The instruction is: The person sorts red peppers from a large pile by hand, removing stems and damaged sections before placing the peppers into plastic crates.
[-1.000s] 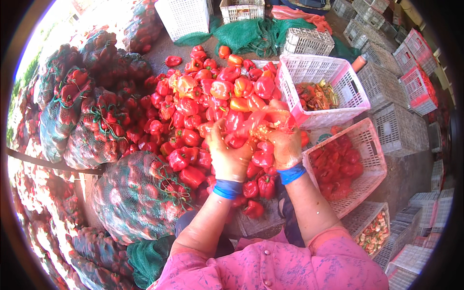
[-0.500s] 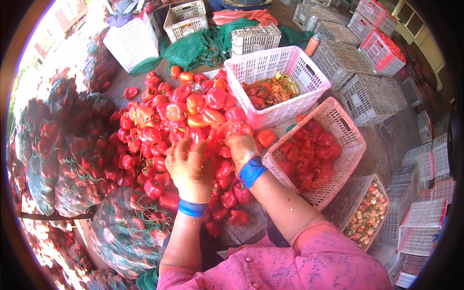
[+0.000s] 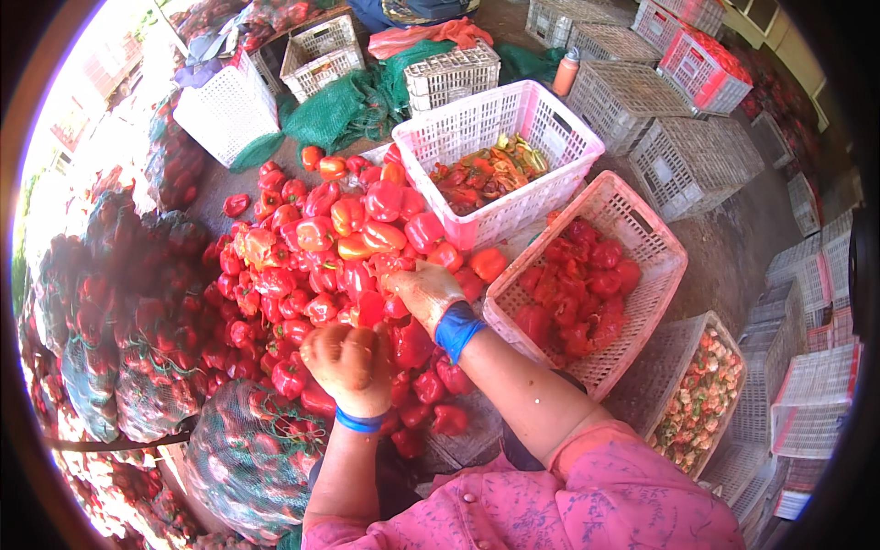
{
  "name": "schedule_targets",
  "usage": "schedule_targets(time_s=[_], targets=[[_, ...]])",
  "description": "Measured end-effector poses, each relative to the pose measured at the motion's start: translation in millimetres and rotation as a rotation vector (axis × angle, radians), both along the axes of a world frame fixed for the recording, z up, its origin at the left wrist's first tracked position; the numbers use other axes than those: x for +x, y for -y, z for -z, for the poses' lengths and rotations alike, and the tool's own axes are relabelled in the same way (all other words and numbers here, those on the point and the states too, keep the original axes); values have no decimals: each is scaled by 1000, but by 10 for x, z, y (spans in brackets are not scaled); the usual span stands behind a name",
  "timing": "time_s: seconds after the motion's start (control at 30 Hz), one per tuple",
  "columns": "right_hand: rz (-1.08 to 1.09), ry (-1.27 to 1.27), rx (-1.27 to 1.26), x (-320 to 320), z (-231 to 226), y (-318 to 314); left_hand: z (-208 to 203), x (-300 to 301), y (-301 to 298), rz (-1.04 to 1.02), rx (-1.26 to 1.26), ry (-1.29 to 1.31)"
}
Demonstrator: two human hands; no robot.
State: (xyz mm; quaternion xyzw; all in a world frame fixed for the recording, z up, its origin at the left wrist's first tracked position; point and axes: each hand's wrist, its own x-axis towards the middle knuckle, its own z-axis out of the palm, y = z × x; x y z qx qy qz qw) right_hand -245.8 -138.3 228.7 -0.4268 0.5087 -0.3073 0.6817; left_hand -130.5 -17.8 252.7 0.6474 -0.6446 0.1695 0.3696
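Both my hands wear pale, stained gloves with blue bands at the wrists, and work at the near side of a large heap of red bell peppers (image 3: 316,234). My left hand (image 3: 350,368) is closed like a fist, knuckles up; its palm side is hidden. A red pepper (image 3: 414,343) lies right beside it. My right hand (image 3: 424,293) is a little farther off, its fingers bent and closed over the heap near another red pepper (image 3: 370,309). What the fingers of either hand hold is hidden from this view.
Right of the heap stand a pinkish crate (image 3: 676,261) of red peppers and a white-pink crate (image 3: 587,147) of pepper scraps. Nearer is a crate of pale cores (image 3: 701,399). Filled net sacks (image 3: 252,458) crowd the left. Grey crates (image 3: 697,165) stand at the far right.
My left hand has drawn nearer and its spread fingers have curled closed. My right hand has shifted left and slightly nearer. The whole view has moved a little.
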Motion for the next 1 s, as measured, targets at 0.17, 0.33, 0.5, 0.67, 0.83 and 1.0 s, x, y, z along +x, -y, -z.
schedule_targets(time_s=[0.17, 0.33, 0.5, 0.67, 0.83, 1.0], targets=[[99, -596, -621, -34, -275, -189, 59, -83, 21, -73, 335, -141], [-66, -868, -927, 33, -504, -435, 500, 31, 62, 35, 871, -509], [-347, -1015, -907, 156, -453, -379, 1156, 143, 106, 260, 1102, -440], [-395, -913, -885, 195, -386, -110, 1409, 368, -4, 202, 1134, -242], [-446, -777, -766, 282, -286, 175, 1385, 515, 219, 376, 872, -1567], [-403, -595, -665, 191, 117, 456, 1240, 401, 555, 294, 651, -2078]])
